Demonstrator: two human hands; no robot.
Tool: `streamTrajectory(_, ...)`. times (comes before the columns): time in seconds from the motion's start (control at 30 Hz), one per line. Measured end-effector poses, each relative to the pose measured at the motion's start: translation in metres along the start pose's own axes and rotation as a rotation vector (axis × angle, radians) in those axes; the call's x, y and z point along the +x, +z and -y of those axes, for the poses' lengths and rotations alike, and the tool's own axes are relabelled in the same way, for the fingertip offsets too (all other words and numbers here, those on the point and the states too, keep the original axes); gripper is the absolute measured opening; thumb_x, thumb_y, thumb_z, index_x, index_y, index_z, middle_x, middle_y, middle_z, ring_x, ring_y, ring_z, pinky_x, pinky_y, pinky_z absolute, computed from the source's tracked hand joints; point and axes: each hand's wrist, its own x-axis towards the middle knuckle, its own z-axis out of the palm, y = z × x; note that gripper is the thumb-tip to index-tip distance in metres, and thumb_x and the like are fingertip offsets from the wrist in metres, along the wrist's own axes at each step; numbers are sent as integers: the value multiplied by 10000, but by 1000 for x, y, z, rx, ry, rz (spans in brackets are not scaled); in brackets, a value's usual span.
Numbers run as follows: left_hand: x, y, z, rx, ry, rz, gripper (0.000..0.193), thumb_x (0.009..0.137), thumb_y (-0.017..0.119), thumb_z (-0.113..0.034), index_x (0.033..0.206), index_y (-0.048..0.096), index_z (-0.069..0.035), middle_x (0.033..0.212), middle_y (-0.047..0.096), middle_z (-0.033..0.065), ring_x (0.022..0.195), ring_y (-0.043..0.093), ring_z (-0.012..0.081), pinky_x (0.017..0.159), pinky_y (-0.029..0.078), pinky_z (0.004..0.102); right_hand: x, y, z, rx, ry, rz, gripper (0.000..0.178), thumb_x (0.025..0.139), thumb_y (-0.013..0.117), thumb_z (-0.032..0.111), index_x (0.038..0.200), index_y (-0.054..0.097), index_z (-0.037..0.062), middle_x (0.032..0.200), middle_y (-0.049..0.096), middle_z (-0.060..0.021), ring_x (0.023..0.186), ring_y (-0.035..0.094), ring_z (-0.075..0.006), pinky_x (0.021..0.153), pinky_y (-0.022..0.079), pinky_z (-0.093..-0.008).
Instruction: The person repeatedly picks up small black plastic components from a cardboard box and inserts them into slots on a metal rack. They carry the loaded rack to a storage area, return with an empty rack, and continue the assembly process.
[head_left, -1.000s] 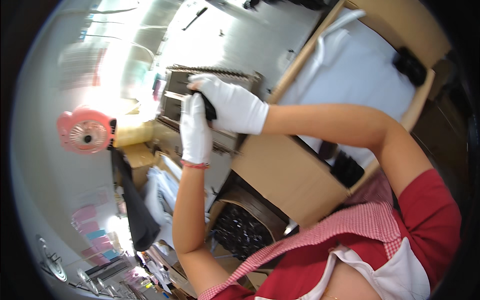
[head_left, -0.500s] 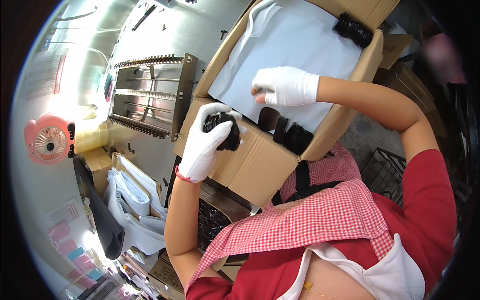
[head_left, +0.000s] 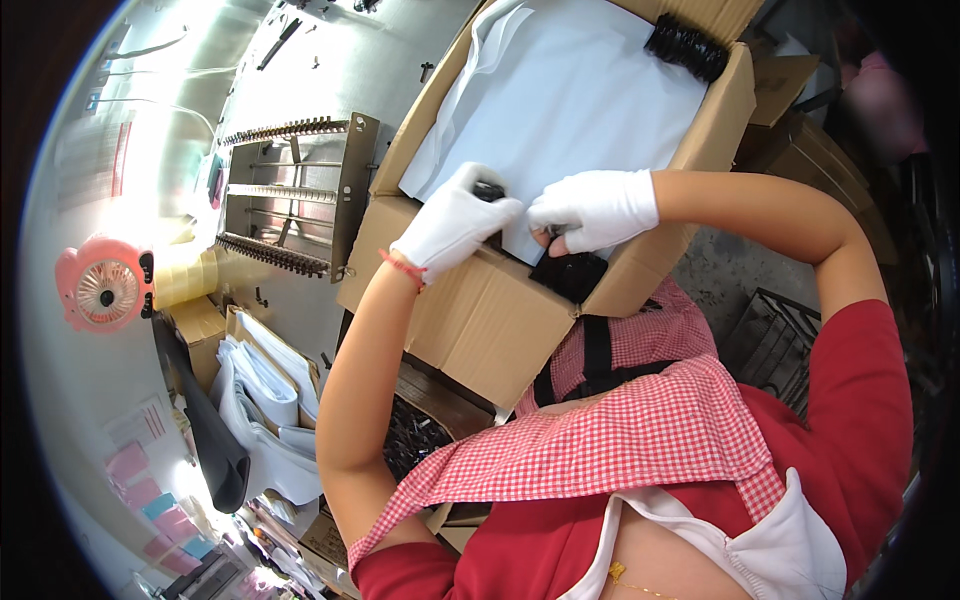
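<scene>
My left hand [head_left: 458, 222], in a white glove, is closed around a stack of glossy black pieces [head_left: 488, 191] at the near left edge of an open cardboard box [head_left: 480, 310]. Most of that stack is hidden by the glove. Beside it, my right hand [head_left: 592, 210], gloved with bare fingertips, curls its fingers just above more glossy black pieces [head_left: 568, 276] standing in the box's near corner. Whatever the right fingers pinch is too hidden to name. White paper sheets [head_left: 570, 100] lie across the inside of the box.
Another row of black pieces [head_left: 686, 48] lies in the box's far right corner. To the left stand a metal rack [head_left: 345, 200] with toothed rails, a pink fan [head_left: 105, 288], yellow tape rolls [head_left: 185, 283] and folded white papers [head_left: 255, 380]. A wire basket [head_left: 770, 340] is at the right.
My left hand has carried its black stack up and right, over the box edge. My right hand has moved down toward the pieces in the near corner. The view has shifted slightly.
</scene>
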Motion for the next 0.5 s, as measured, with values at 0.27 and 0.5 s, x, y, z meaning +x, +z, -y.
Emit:
streamTrajectory(0.27,12,17,-7,264,-63,393,386,930,624,-321,1126,625,11,969,681,113,960,640,192,865,495,300,-17,-24,9,99,431,69,443,876,710,404,1099,651,26,1015,703,-167,938,668,-303,830,514,-378)
streamTrajectory(0.5,-6,44,7,225,153,133,375,1083,354,-274,1184,567,18,1126,595,214,1022,587,344,954,455,378,4,-9,15,-233,350,322,608,876,600,618,978,692,25,827,704,-172,796,667,-391,774,522,-430)
